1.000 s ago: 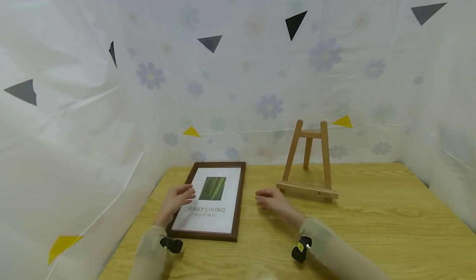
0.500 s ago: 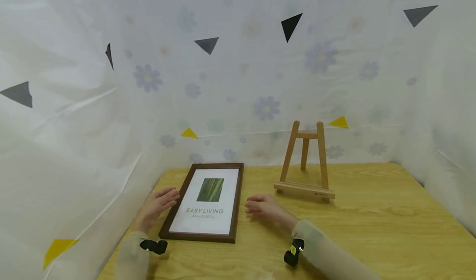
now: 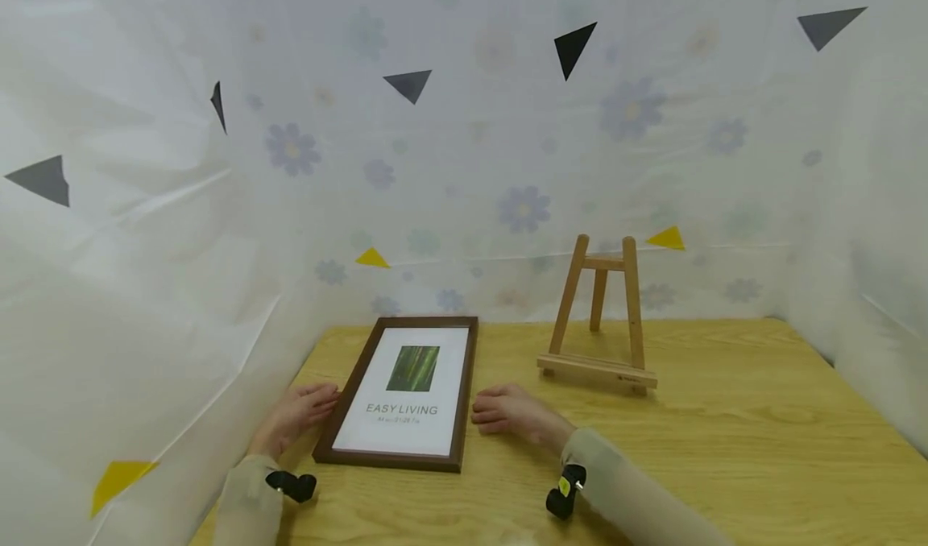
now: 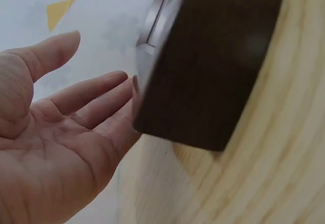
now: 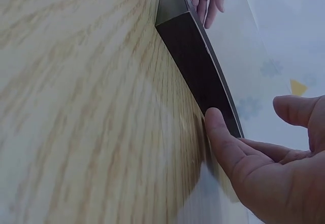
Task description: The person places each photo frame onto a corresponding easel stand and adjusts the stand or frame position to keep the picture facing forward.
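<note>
The picture frame (image 3: 404, 393) is laid flat on the table (image 3: 725, 449), left of the easel (image 3: 600, 320). It is flanked by the left hand (image 3: 293, 417) and right hand (image 3: 507, 409), fingers relaxed, touching its side rails, nothing clasped. Rigid, glazed and probably fragile, it is best gripped by both long edges.

A small wooden easel (image 3: 598, 314) stands upright on a light wooden table (image 3: 761, 441), toward its back edge. A white flower-printed sheet (image 3: 464, 167) (dotted with black, grey and yellow paper triangles) encloses the table on three sides.
</note>
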Demonstrator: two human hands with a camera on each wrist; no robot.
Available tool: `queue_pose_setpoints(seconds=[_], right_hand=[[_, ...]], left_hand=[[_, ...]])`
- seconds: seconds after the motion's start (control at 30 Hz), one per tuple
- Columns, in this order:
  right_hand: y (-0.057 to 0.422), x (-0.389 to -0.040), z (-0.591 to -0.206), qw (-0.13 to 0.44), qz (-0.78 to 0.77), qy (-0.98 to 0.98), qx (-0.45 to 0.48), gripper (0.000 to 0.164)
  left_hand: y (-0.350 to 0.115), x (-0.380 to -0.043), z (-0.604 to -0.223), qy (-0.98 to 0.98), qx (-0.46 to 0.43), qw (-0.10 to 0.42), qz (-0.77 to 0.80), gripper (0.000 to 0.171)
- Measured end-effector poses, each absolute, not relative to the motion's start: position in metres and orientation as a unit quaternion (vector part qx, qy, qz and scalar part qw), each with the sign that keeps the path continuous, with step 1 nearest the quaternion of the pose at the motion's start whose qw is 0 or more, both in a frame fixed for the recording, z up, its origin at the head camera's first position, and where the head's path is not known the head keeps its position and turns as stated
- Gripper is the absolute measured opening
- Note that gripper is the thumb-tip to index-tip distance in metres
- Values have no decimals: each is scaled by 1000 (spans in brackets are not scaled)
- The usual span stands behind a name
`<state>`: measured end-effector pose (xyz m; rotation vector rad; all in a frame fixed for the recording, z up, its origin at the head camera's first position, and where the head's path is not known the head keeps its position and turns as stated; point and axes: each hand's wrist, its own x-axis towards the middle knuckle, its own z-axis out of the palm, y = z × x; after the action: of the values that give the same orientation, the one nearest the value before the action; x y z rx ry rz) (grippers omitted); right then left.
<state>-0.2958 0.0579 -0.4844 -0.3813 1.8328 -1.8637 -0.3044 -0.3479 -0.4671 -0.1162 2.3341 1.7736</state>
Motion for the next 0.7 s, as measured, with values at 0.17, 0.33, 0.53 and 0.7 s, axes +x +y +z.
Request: queue_pose_setpoints(seconds=[0.17, 0.33, 0.53, 0.7], right_hand=[[51, -295, -484, 247, -689, 669, -128, 55], [46, -292, -482, 252, -697, 662, -112, 51], [42, -290, -479, 252, -701, 664, -67, 45], [40, -289, -479, 239, -708, 661, -66, 46]], left_hand=[[-346, -304, -468, 804, -48, 113, 581, 57], [-347, -304, -471, 812, -31, 123, 569, 49], [-351, -301, -475, 814, 11, 131, 566, 46], [-353, -298, -473, 809, 21, 147, 569, 52]])
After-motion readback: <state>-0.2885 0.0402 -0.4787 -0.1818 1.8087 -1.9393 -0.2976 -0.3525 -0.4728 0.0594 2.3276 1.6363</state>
